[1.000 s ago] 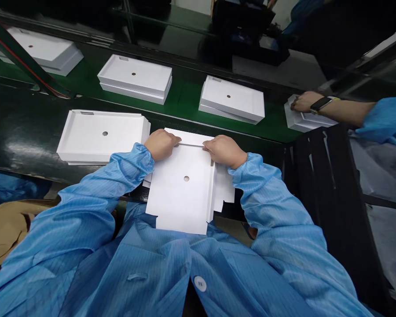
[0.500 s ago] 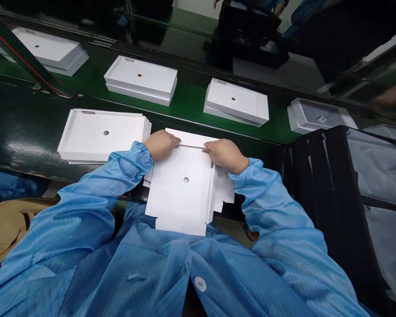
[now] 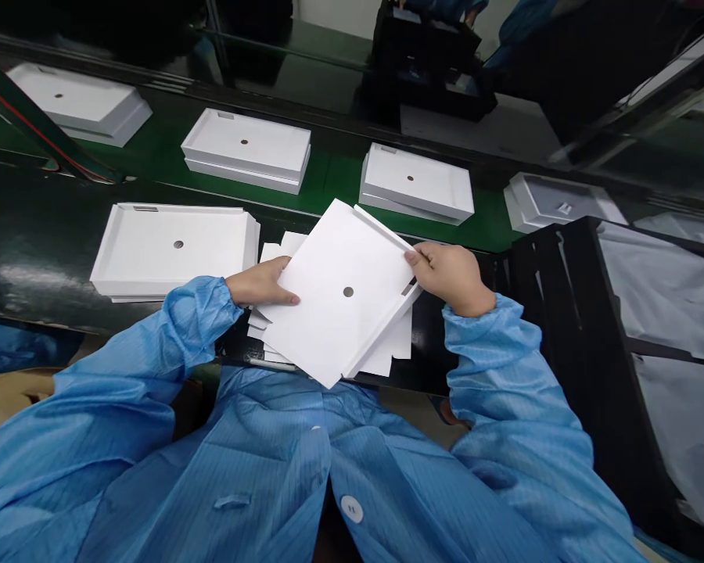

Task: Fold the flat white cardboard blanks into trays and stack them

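A white cardboard blank (image 3: 352, 254) with a small round hole is tilted at an angle in front of me. My left hand (image 3: 264, 283) grips its left edge, thumb on top and fingers underneath. At the far right corner, my right hand (image 3: 450, 275) pinches the blank beside a small slot. Two of its edge flaps stand folded up along the right side. Beneath it lies a loose pile of flat white blanks (image 3: 402, 338), mostly covered. Left of my left hand, a stack of folded white trays (image 3: 146, 262) rests on the dark bench.
Stacked white trays (image 3: 246, 148) sit along a green conveyor (image 3: 328, 176) beyond the bench. One stack farther right (image 3: 566, 202) has a dark translucent top. A black rack (image 3: 563, 313) with pale plastic sheets stands on the right. A slanted dark post (image 3: 29, 117) rises at left.
The blank has turned clockwise and moved away from my body. Both hands have left its far flap; my left hand now holds the left edge, my right hand the far right corner.
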Motion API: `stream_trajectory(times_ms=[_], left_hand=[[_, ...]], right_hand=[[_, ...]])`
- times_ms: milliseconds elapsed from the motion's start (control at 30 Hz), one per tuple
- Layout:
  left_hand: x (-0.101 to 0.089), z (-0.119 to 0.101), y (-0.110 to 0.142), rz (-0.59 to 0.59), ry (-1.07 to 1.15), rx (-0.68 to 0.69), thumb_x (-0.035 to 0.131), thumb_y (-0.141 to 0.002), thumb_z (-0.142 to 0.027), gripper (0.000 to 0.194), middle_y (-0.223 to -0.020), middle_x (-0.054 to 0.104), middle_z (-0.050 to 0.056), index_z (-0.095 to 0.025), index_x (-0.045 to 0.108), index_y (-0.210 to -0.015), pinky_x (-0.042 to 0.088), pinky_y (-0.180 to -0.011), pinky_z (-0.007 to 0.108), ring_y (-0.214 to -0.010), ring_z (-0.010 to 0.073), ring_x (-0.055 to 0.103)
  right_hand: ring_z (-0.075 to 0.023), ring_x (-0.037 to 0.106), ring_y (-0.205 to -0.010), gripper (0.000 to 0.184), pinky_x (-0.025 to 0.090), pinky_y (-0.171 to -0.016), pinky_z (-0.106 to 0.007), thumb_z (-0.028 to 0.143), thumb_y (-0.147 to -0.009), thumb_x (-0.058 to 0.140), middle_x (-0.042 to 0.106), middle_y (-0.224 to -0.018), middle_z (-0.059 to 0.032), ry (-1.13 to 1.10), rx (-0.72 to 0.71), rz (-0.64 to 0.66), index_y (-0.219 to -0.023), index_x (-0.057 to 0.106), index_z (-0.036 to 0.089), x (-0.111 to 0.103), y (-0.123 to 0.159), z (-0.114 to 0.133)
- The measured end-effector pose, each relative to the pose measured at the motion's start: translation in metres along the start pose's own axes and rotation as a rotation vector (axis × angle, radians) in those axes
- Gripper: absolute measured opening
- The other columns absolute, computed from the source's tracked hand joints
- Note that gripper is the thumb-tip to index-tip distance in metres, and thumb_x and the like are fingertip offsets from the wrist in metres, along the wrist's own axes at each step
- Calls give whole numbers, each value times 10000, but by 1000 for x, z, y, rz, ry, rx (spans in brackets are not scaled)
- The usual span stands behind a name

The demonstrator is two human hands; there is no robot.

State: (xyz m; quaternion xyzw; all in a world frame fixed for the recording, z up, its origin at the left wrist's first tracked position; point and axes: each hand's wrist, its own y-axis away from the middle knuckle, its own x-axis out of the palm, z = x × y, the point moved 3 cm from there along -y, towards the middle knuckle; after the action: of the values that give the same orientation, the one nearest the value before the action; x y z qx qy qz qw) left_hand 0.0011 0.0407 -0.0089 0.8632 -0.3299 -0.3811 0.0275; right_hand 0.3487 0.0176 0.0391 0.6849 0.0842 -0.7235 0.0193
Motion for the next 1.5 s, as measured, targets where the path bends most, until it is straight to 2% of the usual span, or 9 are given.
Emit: stream_trajectory(times_ms=[233, 300, 433, 600, 767, 967, 1100, 1300, 1500], left_hand=[[-40, 0, -22, 12, -207, -97, 749, -756, -349, 537, -1088, 766, 57, -250, 600, -1262, 579, -679, 278, -863, 212, 732], [-47, -5, -30, 14, -382, -82, 772, -716, -321, 525, -1112, 759, 60, -269, 634, -1219, 564, -704, 287, -900, 229, 722], [-41, -15, -39, 44, -517, -18, 723, -738, -313, 440, -1100, 753, 46, -268, 649, -1169, 526, -708, 284, -889, 222, 697], [-27, -12, -32, 34, -536, -15, 669, -786, -328, 401, -1133, 733, 47, -246, 621, -1176, 500, -736, 286, -923, 220, 680], [-17, -3, -19, 4, -571, -4, 637, -841, -310, 309, -1086, 728, 41, -249, 600, -1142, 486, -727, 303, -894, 221, 676], [7, -7, -1, -122, -701, 156, 496, -906, -168, 230, -1072, 700, 105, -211, 631, -1087, 498, -826, 390, -1020, 281, 645], [25, -14, 16, -132, -834, 267, 411, -910, -76, 313, -1007, 690, 120, -213, 678, -997, 499, -823, 428, -936, 276, 633], [48, -21, 41, -41, -824, 341, 486, -998, -466, 347, -1029, 692, 138, -205, 711, -1039, 521, -816, 444, -946, 285, 637], [56, -18, 47, 19, -784, 308, 423, -1031, -465, 413, -1082, 703, 136, -182, 702, -1142, 517, -811, 424, -965, 276, 644]], right_hand=[[-180, 539, -568, 596, 272, -553, -324, 656, -948, 449, 638, -604, -52, -57, -232, 551, -595, 654, 221, -7, 29, 20], [-195, 576, -622, 578, 307, -569, -320, 665, -945, 465, 672, -663, -60, -86, -195, 488, -652, 684, 217, -1, 27, 23], [-241, 646, -916, 412, 435, -716, -318, 548, -928, 581, 729, -1097, -104, -345, -73, 166, -1092, 703, 191, 22, 14, 24], [-210, 624, -858, 291, 474, -752, -323, 408, -872, 641, 709, -1008, -76, -735, -90, 310, -1035, 673, 169, 61, 7, 29], [-194, 589, -844, 281, 469, -759, -322, 412, -813, 669, 665, -965, -44, -949, -13, 316, -963, 676, 175, 72, 5, 27], [-245, 581, -995, 228, 457, -905, -392, 331, -783, 696, 651, -1066, -75, -784, -54, 233, -963, 684, 192, 78, -1, 30], [-291, 533, -1129, 212, 400, -1003, -449, 300, -849, 687, 651, -1153, -104, -523, -215, 109, -1041, 711, 214, 69, 8, 38], [-346, 498, -1128, 393, 385, -939, -467, 554, -920, 631, 661, -1164, -157, -130, -635, 191, -937, 765, 185, 48, 31, 59], [-299, 563, -944, 467, 420, -856, -427, 564, -950, 585, 666, -947, -151, -34, -654, 316, -859, 755, 139, 53, 36, 75]])
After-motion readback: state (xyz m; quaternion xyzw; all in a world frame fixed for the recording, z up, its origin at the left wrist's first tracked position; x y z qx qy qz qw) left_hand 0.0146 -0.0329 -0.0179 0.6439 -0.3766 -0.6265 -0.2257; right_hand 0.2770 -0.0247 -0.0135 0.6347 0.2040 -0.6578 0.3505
